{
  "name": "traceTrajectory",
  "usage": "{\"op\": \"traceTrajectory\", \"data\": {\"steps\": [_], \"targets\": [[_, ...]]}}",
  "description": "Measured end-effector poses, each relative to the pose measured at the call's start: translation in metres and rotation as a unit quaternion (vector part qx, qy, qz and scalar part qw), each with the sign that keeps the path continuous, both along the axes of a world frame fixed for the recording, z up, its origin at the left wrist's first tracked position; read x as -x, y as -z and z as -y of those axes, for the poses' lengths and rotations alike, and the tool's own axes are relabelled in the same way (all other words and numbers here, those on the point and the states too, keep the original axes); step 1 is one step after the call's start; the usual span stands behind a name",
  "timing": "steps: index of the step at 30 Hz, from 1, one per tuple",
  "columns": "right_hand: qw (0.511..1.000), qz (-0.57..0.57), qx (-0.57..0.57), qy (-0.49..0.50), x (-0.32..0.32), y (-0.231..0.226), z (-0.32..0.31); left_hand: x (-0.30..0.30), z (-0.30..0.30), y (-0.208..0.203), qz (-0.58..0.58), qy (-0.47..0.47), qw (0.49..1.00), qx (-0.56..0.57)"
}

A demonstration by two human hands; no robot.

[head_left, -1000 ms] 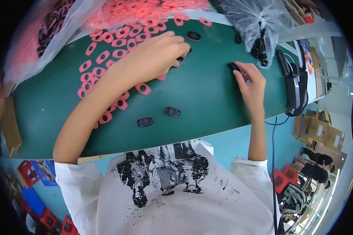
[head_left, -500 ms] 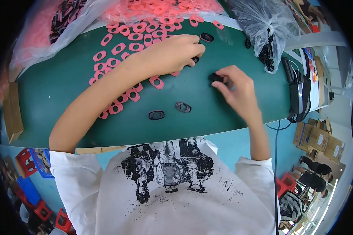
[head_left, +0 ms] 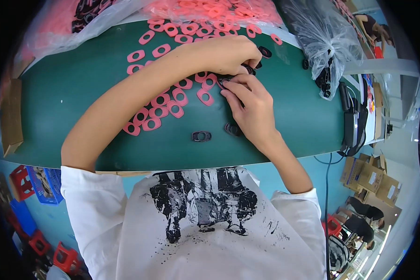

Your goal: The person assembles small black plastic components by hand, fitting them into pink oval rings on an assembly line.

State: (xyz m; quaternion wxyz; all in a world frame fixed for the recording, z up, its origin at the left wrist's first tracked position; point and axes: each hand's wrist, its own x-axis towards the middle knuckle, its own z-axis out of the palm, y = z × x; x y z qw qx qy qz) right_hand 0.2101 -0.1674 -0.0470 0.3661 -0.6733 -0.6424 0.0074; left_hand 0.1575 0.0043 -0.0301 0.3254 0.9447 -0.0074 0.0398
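Note:
My left hand (head_left: 235, 53) reaches across the far side of the green table, its fingers curled down on a small black plastic piece (head_left: 250, 70), partly hidden. Just below it, my right hand (head_left: 252, 100) pinches a black plastic ring piece (head_left: 223, 82) between thumb and fingertips, close to the pink pieces. Many flat pink rings (head_left: 205, 96) with oval holes lie scattered under and around my left forearm. Two black oval frames lie nearer to me: one frame (head_left: 201, 136) flat on the table, the other frame (head_left: 232, 129) beside my right wrist. Another black piece (head_left: 265, 52) sits beyond my left fingers.
Plastic bags of pink pieces (head_left: 214, 10) line the far edge. A clear bag with black parts (head_left: 329, 70) lies at the far right, near a black device with cables (head_left: 354, 112). A cardboard flap (head_left: 11, 116) stands at the left end.
My right hand has moved left and away from me, from the open table to beside my left hand. The left fingers remain curled on a black piece. The whole view has shifted slightly.

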Motion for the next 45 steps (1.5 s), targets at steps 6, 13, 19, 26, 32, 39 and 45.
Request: {"op": "traceTrajectory", "data": {"steps": [6, 13, 19, 26, 32, 39, 45], "targets": [[0.999, 0.029, 0.027, -0.002, 0.0, -0.003, 0.0, -0.001, -0.009, 0.018, 0.123, 0.019, 0.992, 0.015], [0.998, 0.026, 0.062, 0.012, -0.013, -0.009, 0.029, 0.02, -0.026, -0.005, 0.196, -0.118, 0.968, 0.104], [0.998, 0.046, 0.037, 0.01, -0.008, -0.011, 0.02, 0.026, -0.021, -0.016, 0.028, -0.087, 0.996, 0.018], [0.999, 0.008, 0.036, 0.033, -0.002, -0.004, 0.019, 0.032, -0.014, -0.009, 0.009, -0.061, 0.989, -0.136], [0.998, 0.038, 0.05, 0.03, -0.01, -0.011, 0.017, 0.034, -0.012, -0.001, 0.071, -0.04, 0.989, -0.122], [0.999, 0.041, 0.016, 0.013, -0.013, -0.007, 0.019, 0.036, -0.003, -0.001, 0.111, -0.037, 0.987, -0.112], [0.997, 0.034, 0.063, 0.041, -0.011, -0.017, 0.03, 0.051, 0.002, -0.005, 0.06, -0.028, 0.994, -0.082]]}}
